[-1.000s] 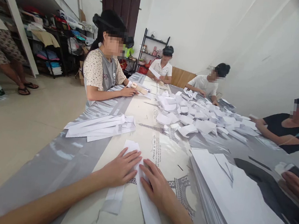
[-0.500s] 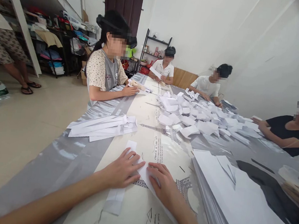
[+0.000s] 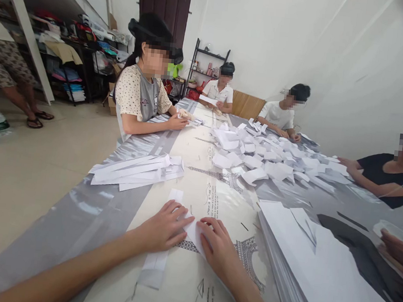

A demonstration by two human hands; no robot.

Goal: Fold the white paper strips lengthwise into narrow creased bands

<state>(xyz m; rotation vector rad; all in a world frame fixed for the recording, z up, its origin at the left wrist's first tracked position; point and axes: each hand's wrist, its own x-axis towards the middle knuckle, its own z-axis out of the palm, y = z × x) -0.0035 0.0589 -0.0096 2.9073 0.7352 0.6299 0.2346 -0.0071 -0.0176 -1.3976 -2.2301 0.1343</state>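
Note:
My left hand (image 3: 164, 227) lies flat with spread fingers on a long strip of white paper (image 3: 154, 264) on the table. My right hand (image 3: 218, 251) presses fingers-down on a folded flap of the same paper (image 3: 193, 230) just beside it. Both hands are open and almost touch at the fingertips. The strip runs toward me under my left palm.
A thick stack of white sheets (image 3: 321, 274) lies to my right. Folded strips (image 3: 138, 171) are piled to the left, and a heap of folded pieces (image 3: 265, 158) covers the far middle. Several people sit around the table; one person's hand (image 3: 402, 249) is at the right edge.
The right part of the paper, which lay as a long strip toward me, is now folded in under my right hand. Both hands shifted only slightly.

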